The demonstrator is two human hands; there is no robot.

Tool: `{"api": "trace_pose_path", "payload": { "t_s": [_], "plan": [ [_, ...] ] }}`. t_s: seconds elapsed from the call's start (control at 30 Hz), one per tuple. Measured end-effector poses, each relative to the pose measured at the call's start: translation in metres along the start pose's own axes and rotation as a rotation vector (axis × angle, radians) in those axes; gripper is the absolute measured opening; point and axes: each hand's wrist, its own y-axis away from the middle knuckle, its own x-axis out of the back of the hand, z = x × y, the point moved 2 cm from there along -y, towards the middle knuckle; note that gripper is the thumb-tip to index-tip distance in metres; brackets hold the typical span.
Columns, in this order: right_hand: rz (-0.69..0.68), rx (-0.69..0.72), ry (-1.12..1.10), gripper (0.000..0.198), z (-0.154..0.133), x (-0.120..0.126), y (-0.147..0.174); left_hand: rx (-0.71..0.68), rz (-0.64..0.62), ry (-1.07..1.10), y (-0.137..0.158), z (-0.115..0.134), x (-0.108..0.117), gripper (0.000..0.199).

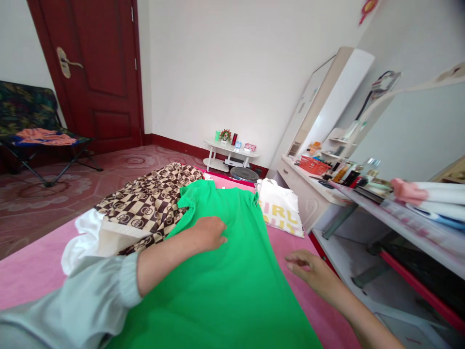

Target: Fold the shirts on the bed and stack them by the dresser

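Observation:
A green short-sleeved shirt (232, 271) lies spread out on the pink bed cover (39, 259), its neck end away from me. My left hand (209, 233) reaches over the upper part of the shirt, its fingers curled in and the thumb showing. No cloth is seen lifted in it, and its fingertips are partly hidden. To the right of the shirt, my right hand (308, 269) is over the pink cover. Its fingers are loosely bent, apart from the thumb, with nothing between them.
Left of the shirt lies a brown-and-cream patterned cloth (145, 198) with a white cloth (85, 235). A folded white lettered shirt (279, 206) lies at the right. A dressing table (308, 182), a shelf (410, 218) and a folding chair (32, 116) stand around the bed.

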Motion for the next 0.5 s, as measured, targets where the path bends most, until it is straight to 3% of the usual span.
{"api": "trace_pose_path", "payload": {
  "t_s": [0.1,0.23,0.37,0.5],
  "plan": [
    [0.034,-0.035,-0.073,0.032,0.005,-0.012,-0.055,0.061,0.012,-0.126,-0.033,-0.022,-0.037,0.055],
    [0.054,0.004,-0.031,0.027,0.003,-0.027,-0.121,0.067,0.101,-0.198,-0.049,-0.054,-0.071,0.059],
    [0.210,0.040,0.167,0.028,-0.005,-0.041,-0.182,0.062,0.112,-0.211,-0.049,-0.063,-0.079,0.063],
    [0.280,-0.017,0.267,0.036,-0.012,-0.061,-0.230,0.075,0.094,-0.200,-0.049,-0.059,-0.076,0.064]
  ]
}}
